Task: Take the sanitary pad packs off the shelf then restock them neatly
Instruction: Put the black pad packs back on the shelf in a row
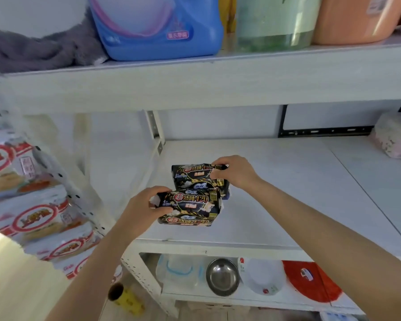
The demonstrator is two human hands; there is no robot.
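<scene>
The near pack (196, 201) lay long axis left to right, print facing up, on a lower pack (188, 221) near the front of the white shelf (276, 205). The left hand (146, 205) had its fingers clamped on the near pack's left end. The far pack (192, 176) lay parallel just behind, with the right hand (235, 172) pinching its right end.

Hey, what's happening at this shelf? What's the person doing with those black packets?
A person is handling black pad packs on the white shelf. The left hand grips the near pack by its left end; the right hand pinches the far pack at its right end. The packs sit one behind the other near the shelf's front. Whether they are coming off or going back, I cannot tell.
</scene>
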